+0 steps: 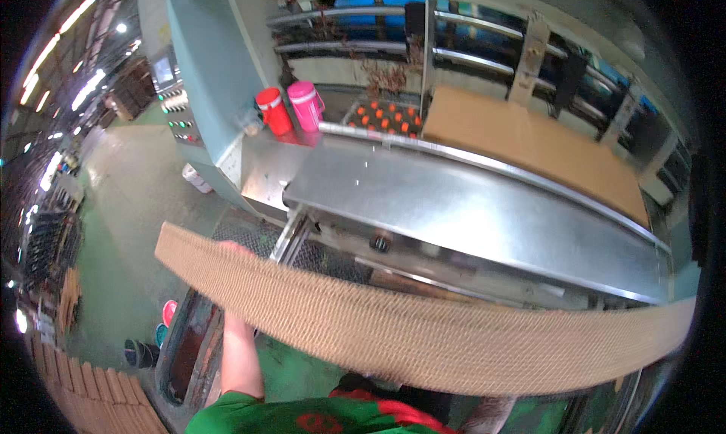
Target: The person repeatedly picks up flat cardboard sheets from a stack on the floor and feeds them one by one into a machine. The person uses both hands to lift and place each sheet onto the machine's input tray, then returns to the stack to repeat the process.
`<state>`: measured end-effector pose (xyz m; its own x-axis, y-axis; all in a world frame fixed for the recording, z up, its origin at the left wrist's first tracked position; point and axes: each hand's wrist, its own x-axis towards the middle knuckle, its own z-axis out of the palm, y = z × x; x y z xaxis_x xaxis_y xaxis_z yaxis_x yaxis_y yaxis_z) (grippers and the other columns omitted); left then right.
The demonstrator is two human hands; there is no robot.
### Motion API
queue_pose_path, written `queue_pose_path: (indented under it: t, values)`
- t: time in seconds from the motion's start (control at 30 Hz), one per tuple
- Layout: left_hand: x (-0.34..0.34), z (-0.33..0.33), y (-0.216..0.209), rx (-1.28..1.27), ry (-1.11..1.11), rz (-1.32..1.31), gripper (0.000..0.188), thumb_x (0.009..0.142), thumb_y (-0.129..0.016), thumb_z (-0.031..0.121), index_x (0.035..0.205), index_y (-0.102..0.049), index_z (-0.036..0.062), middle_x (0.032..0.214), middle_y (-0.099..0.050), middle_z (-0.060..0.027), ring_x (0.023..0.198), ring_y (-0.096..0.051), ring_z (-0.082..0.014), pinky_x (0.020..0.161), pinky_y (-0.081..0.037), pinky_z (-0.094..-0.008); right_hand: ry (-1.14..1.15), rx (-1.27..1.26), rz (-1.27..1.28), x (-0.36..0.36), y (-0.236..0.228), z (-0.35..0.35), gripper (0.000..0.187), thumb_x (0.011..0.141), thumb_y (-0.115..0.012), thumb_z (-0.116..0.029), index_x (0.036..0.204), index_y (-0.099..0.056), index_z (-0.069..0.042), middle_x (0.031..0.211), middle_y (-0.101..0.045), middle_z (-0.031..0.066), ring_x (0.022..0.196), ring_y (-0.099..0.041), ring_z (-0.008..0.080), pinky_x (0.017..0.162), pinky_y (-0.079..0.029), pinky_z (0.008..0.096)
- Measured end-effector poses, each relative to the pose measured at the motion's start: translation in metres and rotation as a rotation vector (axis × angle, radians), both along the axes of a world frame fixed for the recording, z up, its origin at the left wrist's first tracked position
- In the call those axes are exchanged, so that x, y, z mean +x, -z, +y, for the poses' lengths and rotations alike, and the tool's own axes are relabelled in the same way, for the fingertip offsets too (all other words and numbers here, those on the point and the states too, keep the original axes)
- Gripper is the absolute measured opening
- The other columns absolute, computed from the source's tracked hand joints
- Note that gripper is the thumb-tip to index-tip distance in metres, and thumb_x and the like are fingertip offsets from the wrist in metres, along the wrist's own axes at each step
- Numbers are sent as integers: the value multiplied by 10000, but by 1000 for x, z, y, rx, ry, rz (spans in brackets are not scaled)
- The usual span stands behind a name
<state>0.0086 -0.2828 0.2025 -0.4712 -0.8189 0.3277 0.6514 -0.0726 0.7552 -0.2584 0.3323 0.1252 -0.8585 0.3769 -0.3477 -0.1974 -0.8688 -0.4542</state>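
Observation:
A thick stack of corrugated cardboard sheets [423, 328] stretches edge-on across the lower picture, level with my chest. My left hand [231, 249] grips the stack's left end; only the fingertips show over its top edge, and the forearm runs down below it. My right hand is hidden behind the stack or past the right rim. Beyond the stack lies the shiny metal feed table [469, 207] of a large machine, with a brown cardboard sheet [529, 143] lying on its far side.
A red jug [274, 110] and a pink jug [306, 105] stand on the machine's left ledge, beside orange rollers [386, 118]. A button panel [178, 120] is further left. Stacked cardboard [91, 396] sits at lower left, and a metal grate [249, 233] underfoot.

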Motion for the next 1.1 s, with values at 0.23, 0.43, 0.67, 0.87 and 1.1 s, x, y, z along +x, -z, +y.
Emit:
queue_pose_path:
  t: [0.23, 0.43, 0.67, 0.87, 1.1]
  values:
    - [-54, 90, -143, -374, -239, -232, 232, 1045, -602, 275, 971, -559, 59, 904, -577, -74, 864, -598, -190, 813, -535, -345, -158, -55, -146, -69, 12, 34, 894, 968, -479, -780, 1591, -430, -141, 1627, -445, 103, 1468, -410, 343, 1210, -330, 584]
    - [-82, 117, -217, 170, -370, -370, 436, 1056, -425, 405, 1318, -511, 67, 1243, -586, -132, 1132, -595, -299, 986, -524, -472, -163, -234, -67, -134, -3, 16, 926, 958, -465, -808, 1600, -413, -143, 1626, -442, 98, 1458, -411, 357, 1203, -334, 585]
    - [-145, 83, -248, 144, -345, -305, 700, 1057, -365, 604, 1474, -493, 57, 1408, -595, -195, 1248, -637, -384, 1060, -524, -564, -431, 13, -363, -172, -50, 33, 808, 985, -472, -765, 1483, -534, -132, 1487, -574, 96, 1291, -561, 276, 1091, -395, 574]
    - [-197, 79, -216, 53, -180, -278, 687, 1070, -378, 574, 1490, -460, 38, 1425, -586, -176, 1261, -630, -373, 1071, -512, -531, 396, 1220, -313, -215, -191, 85, 544, 1050, -538, -342, 1450, -519, 26, 1519, -502, 199, 1402, -486, 328, 1172, -375, 457]
    - [-331, 51, -138, 189, -53, -256, 702, 1063, -415, 558, 1523, -451, 30, 1481, -562, -189, 1303, -612, -347, 1107, -491, -516, 470, 2243, 2, -267, -355, 67, 471, 966, -567, -230, 1429, -637, -180, 1627, -449, 129, 1535, -377, 319, 1256, -207, 554]
